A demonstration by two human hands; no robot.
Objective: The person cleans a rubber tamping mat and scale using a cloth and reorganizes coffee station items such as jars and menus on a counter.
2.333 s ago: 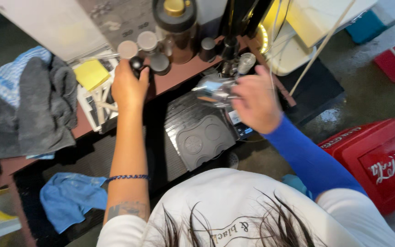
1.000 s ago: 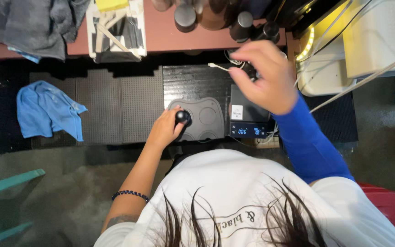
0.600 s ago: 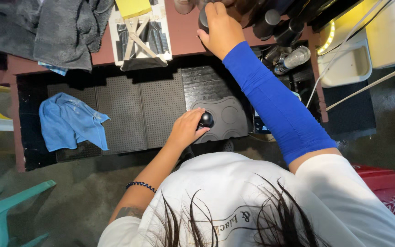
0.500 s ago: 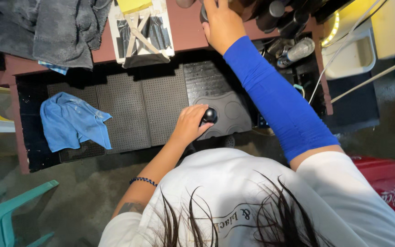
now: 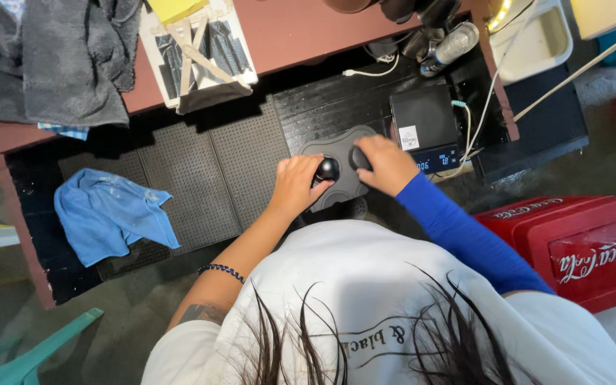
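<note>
Black and round, the knob [image 5: 327, 169] sat gripped in the left hand [image 5: 295, 184] on the grey mat [image 5: 341, 191], while the right hand [image 5: 388, 164], back from the shelf, had closed on a second dark knob [image 5: 359, 157] beside it.

The left hand [image 5: 295, 187] is gripping a round black knob [image 5: 327, 170] on a grey tamping mat [image 5: 336, 194]. The right hand [image 5: 388, 165] is pressing a second black object [image 5: 360, 157] just beside it. A digital scale [image 5: 425, 125] is sitting near, a blue cloth [image 5: 112, 214] lying well apart on the black counter [image 5: 322, 107].
</note>
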